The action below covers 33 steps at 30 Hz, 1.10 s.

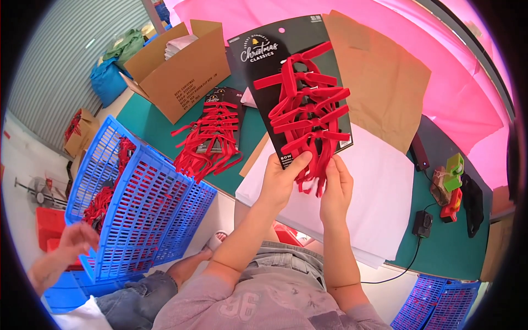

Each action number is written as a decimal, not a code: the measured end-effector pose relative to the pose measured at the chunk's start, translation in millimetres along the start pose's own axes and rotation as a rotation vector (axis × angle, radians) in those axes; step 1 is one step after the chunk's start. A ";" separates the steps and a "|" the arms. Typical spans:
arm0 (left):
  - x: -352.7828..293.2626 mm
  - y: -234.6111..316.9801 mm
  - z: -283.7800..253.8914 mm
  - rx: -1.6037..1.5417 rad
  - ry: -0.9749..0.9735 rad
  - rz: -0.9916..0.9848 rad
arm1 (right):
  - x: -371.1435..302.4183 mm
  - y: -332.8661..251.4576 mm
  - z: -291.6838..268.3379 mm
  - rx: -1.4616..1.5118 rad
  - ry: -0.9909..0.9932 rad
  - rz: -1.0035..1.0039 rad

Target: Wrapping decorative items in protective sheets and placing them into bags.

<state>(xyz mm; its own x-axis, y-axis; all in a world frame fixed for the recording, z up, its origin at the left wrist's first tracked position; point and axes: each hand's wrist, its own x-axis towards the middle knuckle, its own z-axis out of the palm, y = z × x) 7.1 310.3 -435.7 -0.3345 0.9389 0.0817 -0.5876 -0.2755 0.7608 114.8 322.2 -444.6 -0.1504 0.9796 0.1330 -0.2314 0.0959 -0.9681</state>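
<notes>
In front of me, above the table, I hold up a black display card point(250, 69) with several red velvet ribbon bows point(311, 113) fixed down its front. My left hand point(281, 180) grips the card's lower left corner, its thumb over the front. My right hand point(337, 190) is closed at the lower right, by the loose ribbon tails, its fingers partly hidden. The tails hang between both hands. Left of the held card, more black cards with red bows point(214, 129) lie in a pile, their tails spilling over the table edge.
An open brown carton point(187, 77) stands at the back left. A blue plastic crate point(137, 209) holds more red bows; a co-worker's hand point(80, 242) is beside it. White sheets point(379, 192) and brown cardboard point(379, 82) cover mid-table. Green point(454, 168) and red tape dispensers point(452, 206) lie right.
</notes>
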 end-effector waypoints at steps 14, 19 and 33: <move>1.6 -19.2 -5.4 0.091 0.007 0.029 | 7.7 -11.0 10.8 0.350 -0.004 0.253; -1.5 -30.6 -20.8 0.271 -0.192 0.094 | 10.9 1.8 -29.9 0.311 -0.076 0.204; 0.0 2.1 -141.0 1.273 -0.073 0.158 | 35.9 7.8 -159.3 -0.033 -0.127 0.725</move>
<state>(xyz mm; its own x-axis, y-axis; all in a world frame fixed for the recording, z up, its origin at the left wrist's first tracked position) -98.0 280.7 -524.9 -0.2710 0.9343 0.2314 0.5829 -0.0320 0.8119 260.8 386.1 -481.2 -0.3653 0.7711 -0.5215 -0.0025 -0.5611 -0.8278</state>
